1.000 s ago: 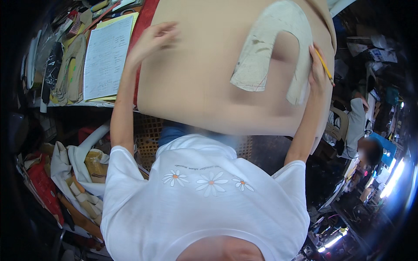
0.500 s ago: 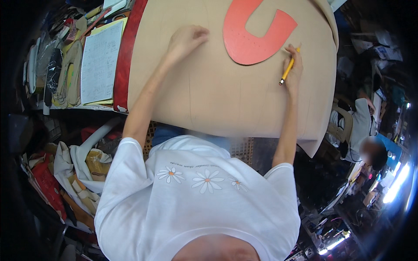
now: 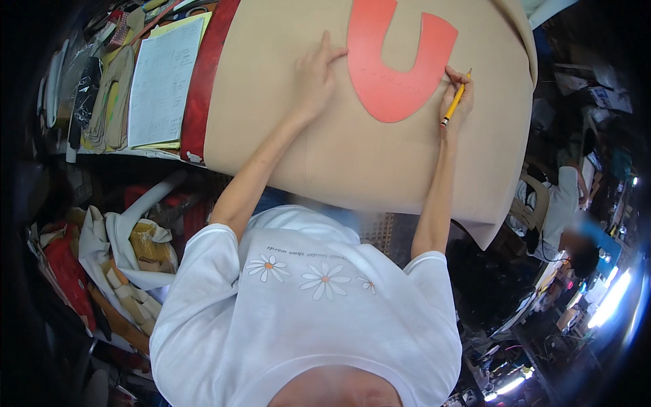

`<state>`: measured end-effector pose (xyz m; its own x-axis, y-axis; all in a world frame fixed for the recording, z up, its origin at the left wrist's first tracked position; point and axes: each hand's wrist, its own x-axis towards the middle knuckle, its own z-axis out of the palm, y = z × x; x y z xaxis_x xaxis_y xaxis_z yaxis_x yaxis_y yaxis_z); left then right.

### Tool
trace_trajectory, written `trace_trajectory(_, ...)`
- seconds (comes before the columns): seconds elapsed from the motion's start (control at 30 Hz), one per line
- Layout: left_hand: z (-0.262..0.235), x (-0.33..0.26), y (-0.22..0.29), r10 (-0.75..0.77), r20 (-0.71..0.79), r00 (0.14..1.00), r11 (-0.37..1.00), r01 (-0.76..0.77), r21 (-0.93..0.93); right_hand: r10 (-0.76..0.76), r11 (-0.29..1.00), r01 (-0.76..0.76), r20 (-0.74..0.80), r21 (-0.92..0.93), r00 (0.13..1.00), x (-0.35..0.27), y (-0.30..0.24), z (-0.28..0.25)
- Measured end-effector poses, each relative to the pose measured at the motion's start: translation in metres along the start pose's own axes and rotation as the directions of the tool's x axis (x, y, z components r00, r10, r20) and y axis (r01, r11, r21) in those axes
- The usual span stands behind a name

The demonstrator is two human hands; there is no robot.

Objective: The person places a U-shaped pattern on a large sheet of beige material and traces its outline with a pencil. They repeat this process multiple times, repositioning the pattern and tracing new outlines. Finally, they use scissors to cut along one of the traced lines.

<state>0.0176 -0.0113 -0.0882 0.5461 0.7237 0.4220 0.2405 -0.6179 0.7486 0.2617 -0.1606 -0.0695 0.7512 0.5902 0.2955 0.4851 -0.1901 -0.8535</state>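
Note:
A flat, red U-shaped pattern piece (image 3: 386, 91) lies on a large tan sheet (image 3: 271, 102), its rounded end toward me. At the pattern's left edge is my left hand (image 3: 317, 78), fingers spread, with a fingertip touching or very near the rim. My right hand (image 3: 458, 98) grips a yellow pencil (image 3: 453, 106) beside the pattern's right edge; one of its fingers reaches to that edge. The pencil's point faces away from me, its eraser end toward me. Faint lines run across the tan sheet.
Left of the sheet runs a red strip (image 3: 203, 88), then a handwritten paper (image 3: 163, 85) and tan pattern pieces (image 3: 112, 102). Rolled and folded material (image 3: 129, 251) fills the lower left. Another person (image 3: 563, 210) is at the far right. The sheet's near edge hangs free.
My left hand has moved right to the pattern's left edge and its fingers have spread. The pattern has turned slightly and sits nearer me. My right hand still holds the pencil.

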Motion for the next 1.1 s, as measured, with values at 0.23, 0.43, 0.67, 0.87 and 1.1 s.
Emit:
trace_trajectory(0.23, 0.003, -0.001, 0.003, -0.071, 0.044, 0.997, 0.994, 0.067, 0.084, -0.192, 0.975, 0.198, 0.071, -0.104, 0.979, 0.004, -0.004, 0.004)
trace_trajectory(0.43, 0.005, -0.002, 0.001, -0.036, -0.006, 0.999, 0.996, 0.036, 0.076, -0.240, 0.966, 0.244, 0.058, -0.080, 0.969, 0.002, 0.000, 0.006)
trace_trajectory(0.67, 0.008, -0.001, 0.001, -0.062, -0.012, 0.998, 0.993, 0.063, 0.095, -0.239, 0.961, 0.249, 0.088, -0.124, 0.967, 0.002, 0.002, 0.009)
trace_trajectory(0.87, 0.004, 0.001, 0.002, -0.097, 0.052, 0.994, 0.990, 0.091, 0.109, -0.106, 0.994, 0.104, 0.087, 0.031, 0.991, 0.003, 0.000, 0.011)
trace_trajectory(1.1, 0.006, 0.000, -0.004, -0.028, -0.016, 0.999, 0.995, 0.030, 0.099, -0.265, 0.924, 0.282, 0.101, -0.258, 0.959, 0.004, -0.001, 0.011)
